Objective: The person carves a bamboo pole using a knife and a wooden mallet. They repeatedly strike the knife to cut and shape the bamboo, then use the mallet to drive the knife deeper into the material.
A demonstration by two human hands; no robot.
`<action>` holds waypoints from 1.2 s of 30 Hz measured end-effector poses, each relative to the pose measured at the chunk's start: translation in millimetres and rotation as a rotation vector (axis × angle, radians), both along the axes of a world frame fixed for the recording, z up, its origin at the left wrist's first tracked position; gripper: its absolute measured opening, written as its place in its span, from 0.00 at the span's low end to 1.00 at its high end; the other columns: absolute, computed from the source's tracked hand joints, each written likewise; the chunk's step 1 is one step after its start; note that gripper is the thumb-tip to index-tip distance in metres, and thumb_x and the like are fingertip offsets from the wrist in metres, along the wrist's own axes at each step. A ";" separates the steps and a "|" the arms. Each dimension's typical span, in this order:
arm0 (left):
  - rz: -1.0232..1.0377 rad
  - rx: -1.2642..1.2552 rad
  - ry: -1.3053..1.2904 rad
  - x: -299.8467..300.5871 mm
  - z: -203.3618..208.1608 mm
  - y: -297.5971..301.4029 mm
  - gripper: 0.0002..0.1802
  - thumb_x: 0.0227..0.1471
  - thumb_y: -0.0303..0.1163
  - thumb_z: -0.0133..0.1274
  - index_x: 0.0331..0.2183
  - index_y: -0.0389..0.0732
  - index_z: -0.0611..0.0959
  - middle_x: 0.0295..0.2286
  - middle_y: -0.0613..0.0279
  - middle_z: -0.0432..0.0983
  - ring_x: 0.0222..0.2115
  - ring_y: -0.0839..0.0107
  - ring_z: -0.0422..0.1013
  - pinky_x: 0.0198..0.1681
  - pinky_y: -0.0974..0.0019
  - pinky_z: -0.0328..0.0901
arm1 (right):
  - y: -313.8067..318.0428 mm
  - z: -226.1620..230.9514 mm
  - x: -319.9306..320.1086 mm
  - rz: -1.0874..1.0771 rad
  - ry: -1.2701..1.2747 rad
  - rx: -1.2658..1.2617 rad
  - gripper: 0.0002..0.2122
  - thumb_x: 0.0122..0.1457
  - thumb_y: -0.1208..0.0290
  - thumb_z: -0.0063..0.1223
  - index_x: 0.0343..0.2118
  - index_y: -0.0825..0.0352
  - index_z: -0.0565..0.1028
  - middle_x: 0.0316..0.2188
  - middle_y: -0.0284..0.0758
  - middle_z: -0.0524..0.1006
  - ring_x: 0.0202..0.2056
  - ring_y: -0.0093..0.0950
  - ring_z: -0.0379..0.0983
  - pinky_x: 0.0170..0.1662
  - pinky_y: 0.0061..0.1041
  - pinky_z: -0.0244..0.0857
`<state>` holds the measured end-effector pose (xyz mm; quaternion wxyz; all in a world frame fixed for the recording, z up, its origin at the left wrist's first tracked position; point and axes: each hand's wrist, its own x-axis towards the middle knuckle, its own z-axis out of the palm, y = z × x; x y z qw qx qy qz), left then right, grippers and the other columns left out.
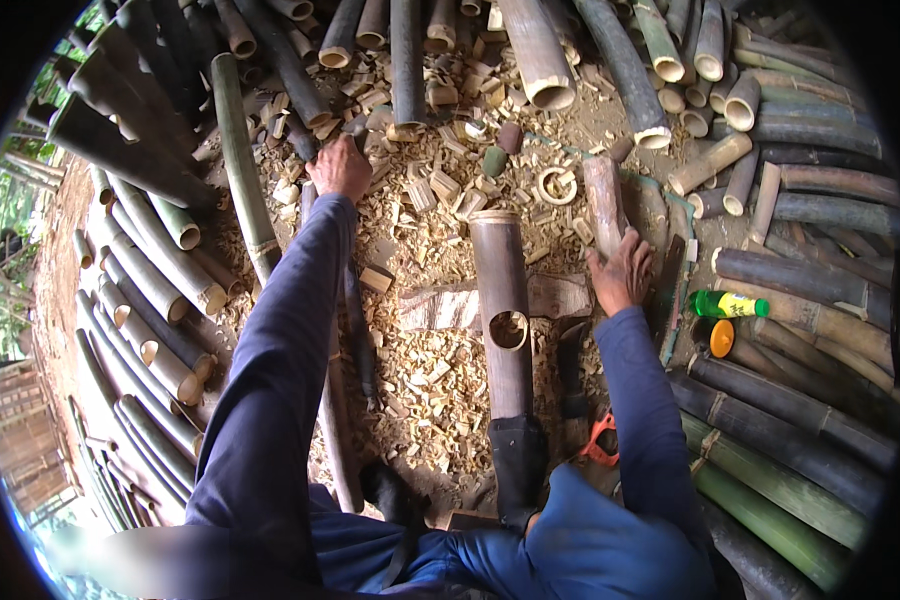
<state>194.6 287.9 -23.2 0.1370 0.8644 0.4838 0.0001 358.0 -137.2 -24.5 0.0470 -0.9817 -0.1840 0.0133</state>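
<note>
My left hand [341, 168] is stretched far forward, its fingers curled in among dark bamboo pieces; what it grips is mostly hidden. On the right, my right hand [625, 270] closes around the near end of a club-shaped wooden mallet [602, 195], whose thicker end points away from me. Between my arms lies a brown bamboo tube [500, 260] with an oval hole cut in its side. It rests across a rough wooden block [440, 306], and its near end meets a dark covering between my legs.
Wood chips [420, 375] cover the ground. Bamboo poles [820, 400] are stacked on the right, more [160, 270] on the left and at the back. A bamboo ring [557, 185], an orange-red tool handle [600, 440], a green bottle [730, 304] and an orange lid [722, 338] lie around.
</note>
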 end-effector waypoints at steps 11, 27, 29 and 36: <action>0.318 -1.444 -1.505 -42.6 146.1 -90.7 0.29 0.68 0.51 0.40 0.55 0.37 0.74 0.30 0.62 0.70 0.31 0.70 0.68 0.34 0.65 0.67 | -24.8 6.1 -9.8 -0.214 0.533 0.895 0.42 0.55 0.59 0.65 0.67 0.70 0.54 0.62 0.52 0.66 0.61 0.43 0.65 0.63 0.38 0.58; -0.860 -0.306 -0.395 -16.6 97.5 -407.1 0.18 0.40 0.40 0.67 0.34 0.44 0.81 0.30 0.53 0.81 0.33 0.48 0.79 0.35 0.48 0.72 | -224.5 106.9 -194.6 -0.499 1.005 1.396 0.30 0.51 0.64 0.61 0.56 0.69 0.66 0.37 0.40 0.76 0.31 0.30 0.76 0.34 0.29 0.74; -0.810 -0.287 -0.372 -14.6 81.3 -409.9 0.18 0.40 0.41 0.67 0.33 0.45 0.81 0.30 0.53 0.81 0.32 0.48 0.78 0.34 0.47 0.71 | -230.5 109.3 -198.8 -0.514 0.946 1.401 0.30 0.51 0.64 0.62 0.57 0.69 0.65 0.37 0.39 0.76 0.31 0.30 0.76 0.35 0.31 0.74; -0.661 -0.319 -0.260 -1.6 79.6 -384.4 0.12 0.43 0.40 0.65 0.31 0.46 0.85 0.26 0.51 0.82 0.31 0.48 0.80 0.35 0.49 0.73 | -211.6 150.6 -163.6 -0.318 0.666 1.453 0.34 0.51 0.66 0.62 0.61 0.68 0.63 0.39 0.39 0.75 0.30 0.27 0.74 0.36 0.30 0.72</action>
